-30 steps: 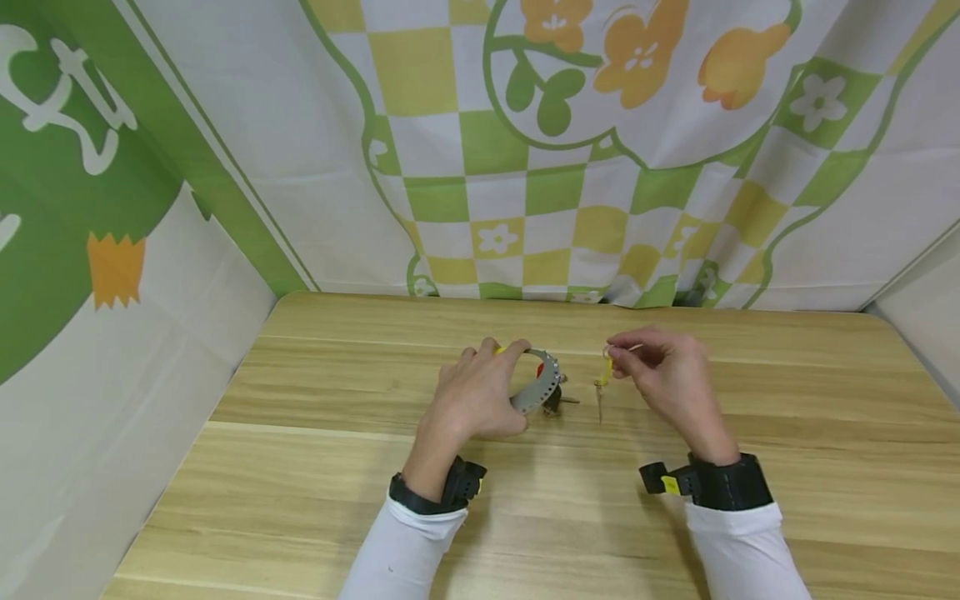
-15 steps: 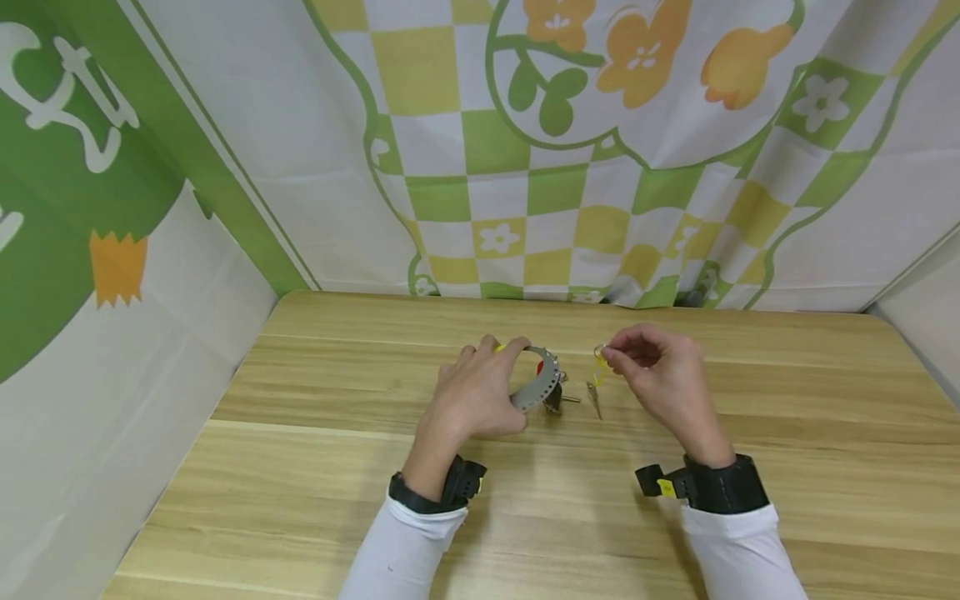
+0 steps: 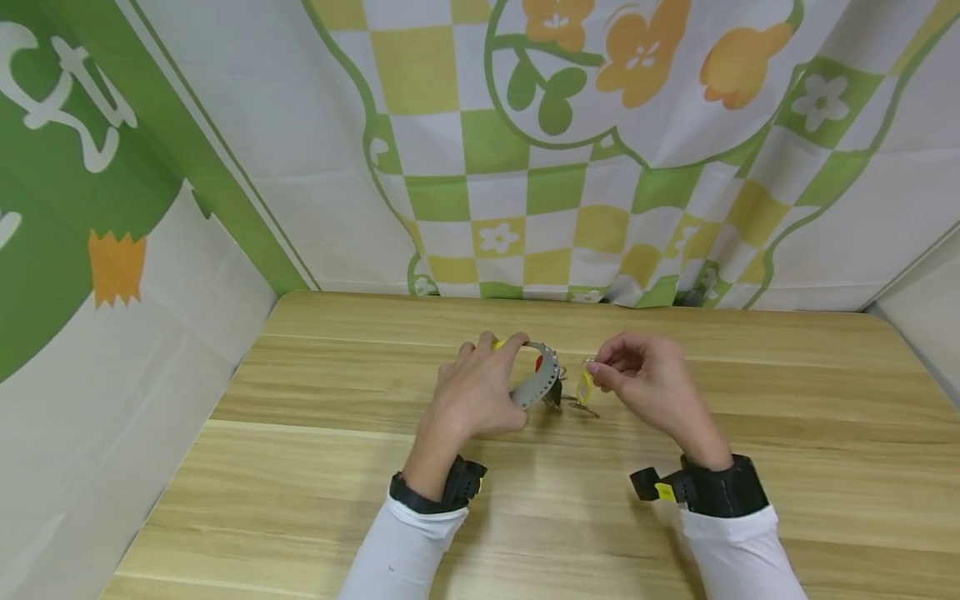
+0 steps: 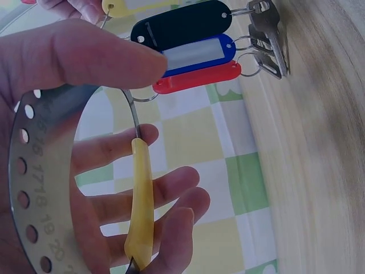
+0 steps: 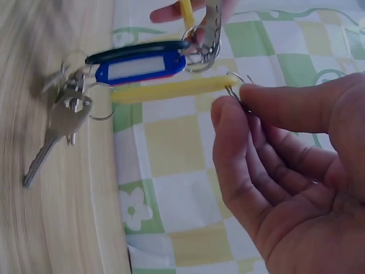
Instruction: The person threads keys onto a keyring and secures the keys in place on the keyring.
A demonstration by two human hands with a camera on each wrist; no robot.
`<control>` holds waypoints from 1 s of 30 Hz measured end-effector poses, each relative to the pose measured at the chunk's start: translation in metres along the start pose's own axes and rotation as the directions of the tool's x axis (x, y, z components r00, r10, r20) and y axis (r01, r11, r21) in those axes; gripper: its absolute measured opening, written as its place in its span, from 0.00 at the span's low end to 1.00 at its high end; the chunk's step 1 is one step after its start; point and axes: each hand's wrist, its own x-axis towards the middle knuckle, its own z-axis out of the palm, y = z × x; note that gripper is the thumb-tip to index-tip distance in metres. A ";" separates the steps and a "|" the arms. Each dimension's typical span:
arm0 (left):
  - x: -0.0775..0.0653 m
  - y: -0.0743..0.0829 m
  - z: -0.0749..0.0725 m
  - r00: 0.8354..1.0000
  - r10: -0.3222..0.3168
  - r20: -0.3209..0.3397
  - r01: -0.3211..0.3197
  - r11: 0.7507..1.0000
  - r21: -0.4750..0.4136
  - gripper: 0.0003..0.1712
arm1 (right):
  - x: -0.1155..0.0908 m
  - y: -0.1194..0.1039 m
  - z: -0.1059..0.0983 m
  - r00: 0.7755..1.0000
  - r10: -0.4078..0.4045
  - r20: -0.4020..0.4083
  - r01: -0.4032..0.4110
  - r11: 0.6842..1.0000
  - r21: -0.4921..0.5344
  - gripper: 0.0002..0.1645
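Observation:
My left hand (image 3: 472, 396) grips a curved metal key ring holder (image 3: 537, 388) with numbered holes along it; its yellow handle (image 4: 142, 200) lies against the fingers in the left wrist view. From the holder hang a dark tag (image 4: 182, 25), a blue tag (image 4: 199, 55) and a red tag (image 4: 199, 79), each with metal keys. My right hand (image 3: 651, 385) pinches a small split ring (image 5: 232, 85) between thumb and finger. On that ring is a yellow key tag (image 5: 165, 90), and a key (image 5: 65, 117) dangles from its far end. The yellow tag is close to the holder's right side.
Both hands are above a light wooden table (image 3: 570, 533). A green, yellow and white checked curtain (image 3: 555, 183) hangs behind its back edge, and a white and green cloth (image 3: 150, 192) covers the left side. Each wrist wears a black camera strap (image 3: 727, 487).
My right hand has moved left with the yellow tag and its key, closer to the holder. The left hand and the holder have hardly moved.

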 end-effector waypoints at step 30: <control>0.001 0.001 0.001 0.999 -0.016 -0.028 0.016 1.000 0.013 0.55 | 0.000 -0.012 0.020 0.970 0.138 0.200 -0.187 0.950 0.251 0.04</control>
